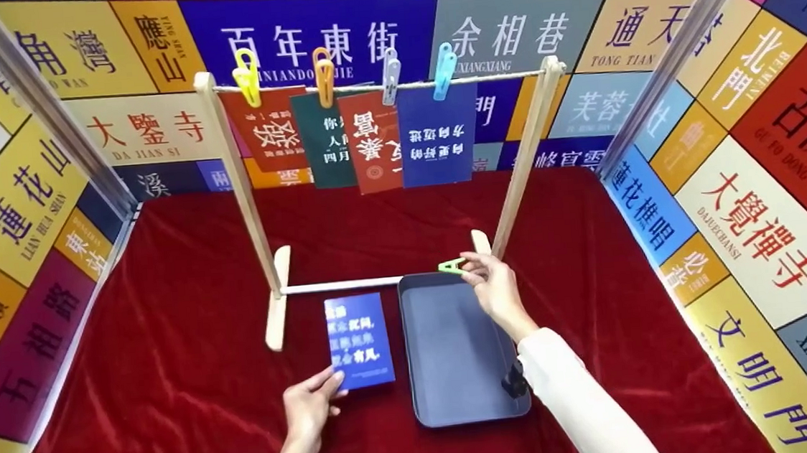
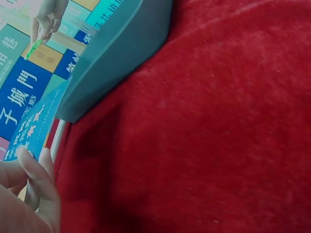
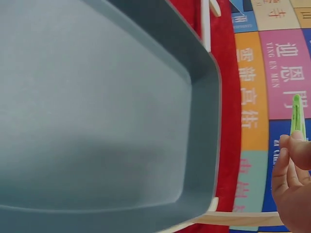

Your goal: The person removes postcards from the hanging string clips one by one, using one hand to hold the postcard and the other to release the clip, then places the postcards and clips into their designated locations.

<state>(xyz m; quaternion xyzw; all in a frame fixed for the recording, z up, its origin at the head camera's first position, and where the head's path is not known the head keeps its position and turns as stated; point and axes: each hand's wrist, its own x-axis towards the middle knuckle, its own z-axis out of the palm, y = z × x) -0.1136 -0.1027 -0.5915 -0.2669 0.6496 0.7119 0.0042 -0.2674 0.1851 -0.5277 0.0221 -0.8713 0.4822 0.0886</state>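
Observation:
My left hand [image 1: 311, 405] pinches the lower left corner of a blue card [image 1: 361, 341] with white lettering, left of the tray. In the left wrist view the card [image 2: 41, 119] is tilted up from the fingers. My right hand [image 1: 496, 287] pinches a green clothespin [image 1: 452, 266] above the far right end of the dark grey tray [image 1: 462, 418]. The right wrist view shows the clothespin [image 3: 296, 114] upright between thumb and fingers, and the tray's inside [image 3: 97, 107] bare. On a string [image 1: 500, 76] hang several cards, including a blue card [image 1: 437, 137] held by a light blue clothespin [image 1: 445, 72].
The wooden rack [image 1: 526, 152] stands behind the tray, its low crossbar [image 1: 343, 285] near the tray's far edge. Yellow [image 1: 246, 80], orange [image 1: 324, 78] and grey [image 1: 390, 76] clothespins grip other cards. Red cloth [image 1: 169, 360] covers the table; printed panels [image 1: 5, 193] wall it in.

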